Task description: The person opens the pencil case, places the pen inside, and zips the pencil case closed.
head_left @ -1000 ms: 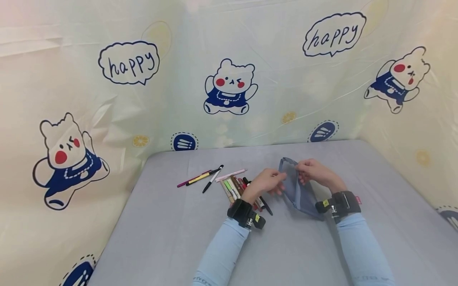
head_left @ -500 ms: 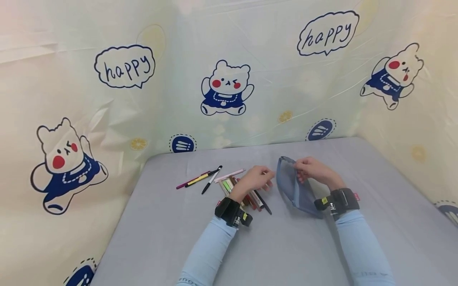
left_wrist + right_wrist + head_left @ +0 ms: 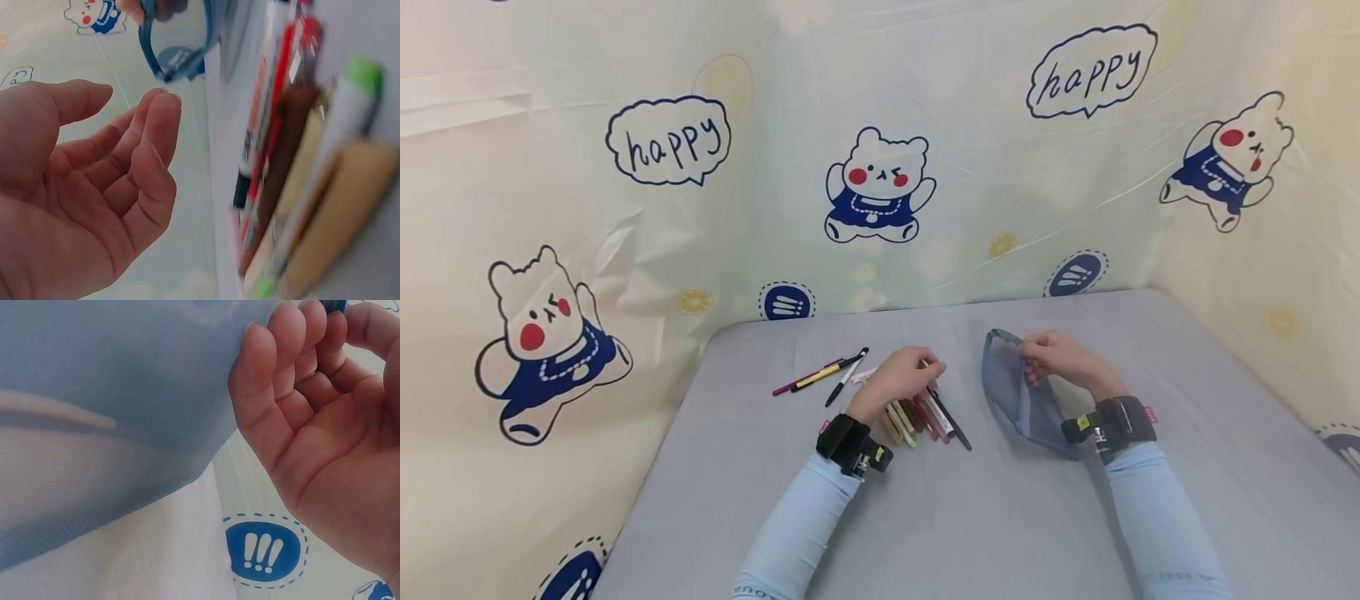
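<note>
My left hand (image 3: 897,379) hovers over a heap of pens and markers (image 3: 919,421), its fingers loosely bent. In the left wrist view nothing lies between the thumb and fingers of the left hand (image 3: 100,181). Beside it lie a green-capped marker (image 3: 337,119), a brown marker (image 3: 284,169) and a tan one (image 3: 344,219). To the right, my right hand (image 3: 1063,362) pinches the top edge of a blue-grey mesh pouch (image 3: 1011,392) and holds it upright with its mouth apart. In the right wrist view the sheer pouch wall (image 3: 156,369) hangs next to the curled fingers.
Left of the heap lie a purple pen (image 3: 786,388), a yellow-and-black pen (image 3: 822,375) and a white pen with black ends (image 3: 842,385). A pink pen (image 3: 863,375) is partly hidden by the left hand. A printed curtain (image 3: 880,275) borders the grey table (image 3: 1000,525).
My left hand has moved left, from the pouch mouth to above the heap of pens. The right hand keeps its grip on the pouch in nearly the same place.
</note>
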The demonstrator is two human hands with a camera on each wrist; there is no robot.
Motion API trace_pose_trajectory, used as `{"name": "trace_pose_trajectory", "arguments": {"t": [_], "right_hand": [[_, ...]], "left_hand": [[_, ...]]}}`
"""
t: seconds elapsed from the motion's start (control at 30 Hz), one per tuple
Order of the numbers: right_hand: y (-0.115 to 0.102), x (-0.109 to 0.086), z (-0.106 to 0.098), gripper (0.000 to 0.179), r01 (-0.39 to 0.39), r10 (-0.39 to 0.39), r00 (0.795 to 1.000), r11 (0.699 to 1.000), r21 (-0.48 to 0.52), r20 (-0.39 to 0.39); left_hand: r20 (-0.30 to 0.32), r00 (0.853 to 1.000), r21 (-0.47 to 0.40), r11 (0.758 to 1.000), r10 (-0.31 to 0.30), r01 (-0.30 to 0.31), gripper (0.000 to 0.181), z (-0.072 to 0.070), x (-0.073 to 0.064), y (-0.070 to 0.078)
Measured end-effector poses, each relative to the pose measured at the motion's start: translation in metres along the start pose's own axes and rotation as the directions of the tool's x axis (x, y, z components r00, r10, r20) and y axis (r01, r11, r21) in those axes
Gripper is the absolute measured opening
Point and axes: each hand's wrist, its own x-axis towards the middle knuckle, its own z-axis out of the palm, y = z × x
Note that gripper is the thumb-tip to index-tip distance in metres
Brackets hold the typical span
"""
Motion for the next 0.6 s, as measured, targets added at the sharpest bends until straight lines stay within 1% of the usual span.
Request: {"name": "trace_pose_trajectory", "arguments": {"t": [0.17,0.37,0.6], "right_hand": [[-0.002,-0.002,-0.002,0.028,0.007,-0.007,1.0,1.0,-0.01,-0.008],[-0.003,-0.003,-0.001,0.031,-0.002,0.002,1.0,1.0,-0.012,-0.005],[-0.002,-0.004,-0.002,0.031,0.004,-0.004,1.0,1.0,-0.017,-0.006]], "left_hand": [[-0.072,0.997,0.077,0.996,-0.03,0.035,0.029,-0.014,-0.008,-0.009],[-0.169,0.984,0.156,0.984,-0.064,0.091,0.025,-0.031,-0.017,-0.016],[-0.226,0.968,0.183,0.971,-0.112,0.155,0.021,-0.044,-0.023,-0.025]]}}
